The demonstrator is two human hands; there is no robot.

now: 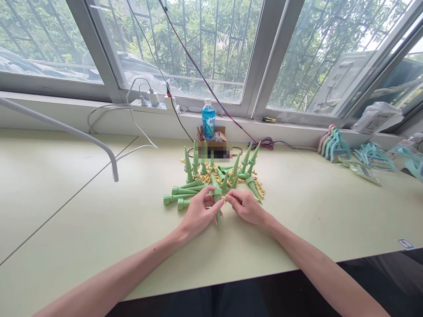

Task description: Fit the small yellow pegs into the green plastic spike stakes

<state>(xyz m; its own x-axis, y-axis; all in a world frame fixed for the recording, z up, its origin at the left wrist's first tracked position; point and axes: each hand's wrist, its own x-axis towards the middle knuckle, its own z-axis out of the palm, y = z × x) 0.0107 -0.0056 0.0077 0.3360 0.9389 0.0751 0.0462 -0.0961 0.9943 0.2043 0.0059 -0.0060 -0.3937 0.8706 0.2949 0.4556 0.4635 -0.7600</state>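
Observation:
My left hand (199,212) is closed round a green plastic watering spike (217,193), whose pointed tip is angled down toward me. Against the side of its collar, my right hand (245,206) pinches a small yellow valve (224,198); whether the valve sits in the spike I cannot tell. Just beyond my hands is a heap of loose yellow valves (207,178). Several green spikes (188,165) stand point up around the heap, some with yellow valves on them. More green spikes (181,198) lie flat to the left of my left hand.
A blue-liquid bottle (208,123) stands in a small cardboard box (220,132) by the window. A white curved bar (82,121) reaches over the table's left side. Coiled cables (264,143) and bundled pastel hangers (335,145) lie at the back right.

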